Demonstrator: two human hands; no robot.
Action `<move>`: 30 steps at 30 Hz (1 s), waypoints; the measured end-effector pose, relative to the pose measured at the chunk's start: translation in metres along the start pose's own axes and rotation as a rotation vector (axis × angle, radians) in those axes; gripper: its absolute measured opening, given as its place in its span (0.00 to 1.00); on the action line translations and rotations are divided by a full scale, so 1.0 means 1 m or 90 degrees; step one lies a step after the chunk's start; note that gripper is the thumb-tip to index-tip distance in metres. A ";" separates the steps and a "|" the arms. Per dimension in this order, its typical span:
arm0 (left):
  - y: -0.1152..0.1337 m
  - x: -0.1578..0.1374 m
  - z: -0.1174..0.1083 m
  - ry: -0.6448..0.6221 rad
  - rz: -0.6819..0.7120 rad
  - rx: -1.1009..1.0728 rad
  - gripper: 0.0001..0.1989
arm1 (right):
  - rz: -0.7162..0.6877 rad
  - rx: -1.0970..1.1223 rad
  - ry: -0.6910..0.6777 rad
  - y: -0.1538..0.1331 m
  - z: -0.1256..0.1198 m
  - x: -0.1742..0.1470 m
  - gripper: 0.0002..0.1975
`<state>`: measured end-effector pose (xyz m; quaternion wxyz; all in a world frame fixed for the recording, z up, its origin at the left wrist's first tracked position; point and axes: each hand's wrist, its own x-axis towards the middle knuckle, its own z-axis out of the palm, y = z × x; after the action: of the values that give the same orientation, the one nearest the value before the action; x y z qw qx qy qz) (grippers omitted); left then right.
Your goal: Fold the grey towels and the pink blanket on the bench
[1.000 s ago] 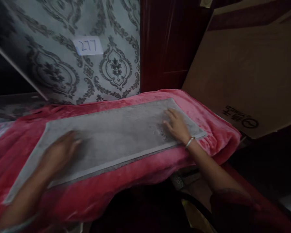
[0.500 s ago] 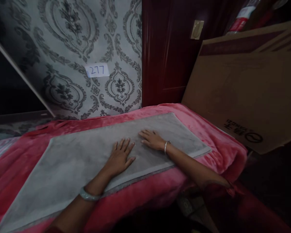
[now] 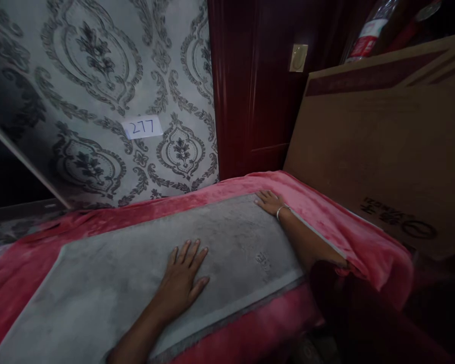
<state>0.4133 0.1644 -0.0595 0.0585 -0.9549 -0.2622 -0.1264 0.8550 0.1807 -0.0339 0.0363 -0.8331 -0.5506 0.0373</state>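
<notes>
A grey towel lies spread out over a pink-red plush blanket. My left hand rests flat on the middle of the towel, its fingers spread. At the towel's far right corner lies my right hand, palm down with the fingers stretched out. A thin bracelet circles the right wrist. The towel looks mostly flat, with a small embossed or wrinkled patch right of my left hand. Neither hand grips anything.
Behind the blanket stand a patterned wall with a paper marked 277 and a dark red door panel. A large cardboard box leans at the right, with a bottle behind it. A dark screen-like panel is at the left.
My right hand has slid away from the left one to the towel's far right corner. My left hand stays flat near the middle. The view has shifted slightly.
</notes>
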 end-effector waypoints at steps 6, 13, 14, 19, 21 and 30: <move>0.011 0.002 -0.014 -0.078 -0.041 -0.047 0.33 | 0.078 0.017 0.016 0.022 0.009 0.008 0.34; 0.022 0.000 -0.026 -0.125 -0.074 -0.127 0.35 | -0.017 -0.033 0.046 -0.049 -0.003 -0.014 0.33; 0.023 0.000 -0.026 -0.123 -0.071 -0.136 0.36 | -0.075 -0.026 0.056 -0.069 -0.001 -0.024 0.33; 0.007 0.008 -0.025 -0.118 -0.059 -0.159 0.37 | -0.229 -0.024 0.055 -0.137 0.030 -0.073 0.32; -0.014 0.012 -0.025 -0.128 -0.102 -0.137 0.36 | -0.230 -0.031 0.063 -0.142 0.043 -0.081 0.32; -0.175 -0.059 -0.056 -0.185 -0.518 -0.015 0.33 | -0.234 -0.027 0.082 -0.134 0.055 -0.078 0.33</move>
<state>0.2621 0.2760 -0.0134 -0.0443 -0.7824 -0.6212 -0.0062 0.6959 0.1628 -0.0737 0.0603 -0.7197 -0.6908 -0.0351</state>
